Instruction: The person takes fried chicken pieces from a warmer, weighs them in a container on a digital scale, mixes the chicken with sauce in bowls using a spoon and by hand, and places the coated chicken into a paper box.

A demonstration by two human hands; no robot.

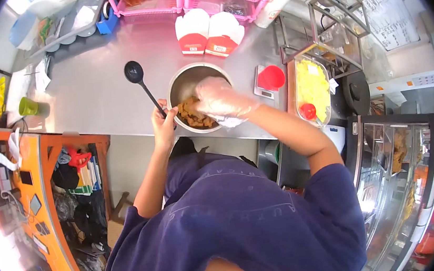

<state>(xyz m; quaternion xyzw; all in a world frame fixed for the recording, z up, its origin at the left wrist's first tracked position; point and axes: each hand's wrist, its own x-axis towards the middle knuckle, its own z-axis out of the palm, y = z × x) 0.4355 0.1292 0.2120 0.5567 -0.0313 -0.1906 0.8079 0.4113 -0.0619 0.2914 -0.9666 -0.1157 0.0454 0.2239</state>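
Observation:
A round metal bowl (172, 90) stands at the front edge of the steel counter, with brown food pieces (196, 117) in it. My left hand (164, 122) is closed around the handle of a black ladle (134, 71) at the bowl's left rim; the ladle's head points up and left, outside the bowl. Reaching into the bowl from the right is my right hand (224, 100), in a clear plastic glove. Its fingers are down by the brown pieces, and the glove and blur hide whether they grip any.
Two red-and-white paper boxes (193, 35) stand behind the bowl, below pink baskets (153, 7). To the right are a small scale (264, 93) with a red cup (271, 78), a container of yellow food (312, 91) and a metal rack (316, 24). A green cup (28, 106) sits far left.

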